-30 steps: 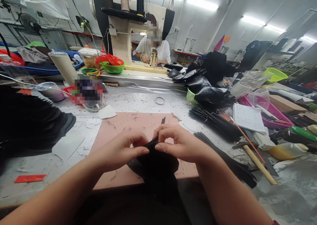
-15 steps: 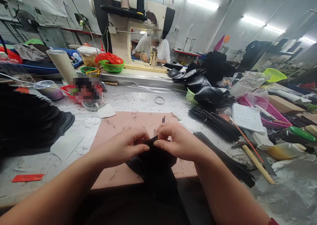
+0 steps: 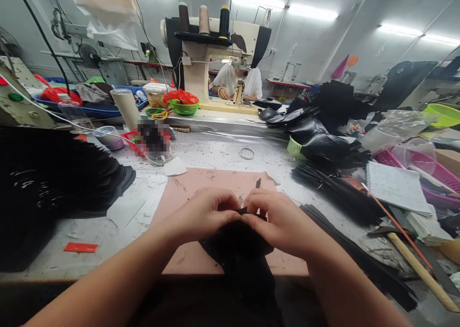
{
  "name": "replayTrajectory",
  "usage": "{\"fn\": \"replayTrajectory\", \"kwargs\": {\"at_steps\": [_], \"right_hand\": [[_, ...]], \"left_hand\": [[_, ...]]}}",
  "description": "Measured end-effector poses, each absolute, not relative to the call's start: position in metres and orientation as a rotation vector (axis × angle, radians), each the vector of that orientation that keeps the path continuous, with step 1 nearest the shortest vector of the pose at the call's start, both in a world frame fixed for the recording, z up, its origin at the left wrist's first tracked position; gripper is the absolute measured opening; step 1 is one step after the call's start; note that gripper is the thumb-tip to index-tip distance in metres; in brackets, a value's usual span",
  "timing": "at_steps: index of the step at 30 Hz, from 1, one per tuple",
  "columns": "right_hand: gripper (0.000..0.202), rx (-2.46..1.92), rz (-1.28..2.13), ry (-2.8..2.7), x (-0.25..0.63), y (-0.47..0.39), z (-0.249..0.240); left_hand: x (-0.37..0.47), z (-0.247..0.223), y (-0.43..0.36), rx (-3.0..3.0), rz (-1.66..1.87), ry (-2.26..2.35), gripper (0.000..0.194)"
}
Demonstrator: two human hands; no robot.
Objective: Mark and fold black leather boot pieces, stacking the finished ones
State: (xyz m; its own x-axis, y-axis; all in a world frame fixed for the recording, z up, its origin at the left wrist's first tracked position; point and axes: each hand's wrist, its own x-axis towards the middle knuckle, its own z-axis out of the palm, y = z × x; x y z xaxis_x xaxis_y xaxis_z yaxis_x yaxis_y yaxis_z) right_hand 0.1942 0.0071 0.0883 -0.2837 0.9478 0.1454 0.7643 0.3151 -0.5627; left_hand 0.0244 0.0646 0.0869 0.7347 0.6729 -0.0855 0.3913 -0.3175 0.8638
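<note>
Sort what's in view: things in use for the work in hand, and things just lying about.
In use:
- black piece, pinched by left hand and right hand
- pink sheet beneath

Apparently lying about:
- hammer
- notebook
- red strip
- green bowl

Left grip and right grip pinch black material.

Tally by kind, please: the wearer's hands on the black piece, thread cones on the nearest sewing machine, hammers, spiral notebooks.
Hands pinching the black piece: 2 (left hand, right hand)
Thread cones: 3 (dark brown cone, beige cone, black cone)
Hammer: 1
Spiral notebook: 1
Total: 7
</note>
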Motion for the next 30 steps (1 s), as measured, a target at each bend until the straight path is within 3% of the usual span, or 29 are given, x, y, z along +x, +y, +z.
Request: {"fn": "replayTrajectory", "kwargs": {"at_steps": [8, 12, 16, 23, 30], "right_hand": [[0.01, -1.673, -0.192, -2.254, 0.185, -0.007, 0.085], [0.012, -1.548, -0.369, -2.271, 0.181, -0.009, 0.084], [0.013, -1.455, -0.231, -2.276, 0.183, -0.006, 0.084], [0.014, -1.341, 0.426, -2.295, 0.194, -0.003, 0.092], [0.016, -1.307, 0.665, -2.222, 0.2, 0.003, 0.095]], "left_hand": [[0.025, 0.083, 0.061, 2.011, 0.409, 0.933, 0.01], [0.027, 0.082, 0.059, 2.022, 0.407, 0.925, 0.01], [0.026, 0.085, 0.057, 2.026, 0.395, 0.905, 0.009], [0.02, 0.087, 0.058, 1.934, 0.363, 0.841, 0.007], [0.015, 0.085, 0.065, 1.828, 0.325, 0.806, 0.011]]}}
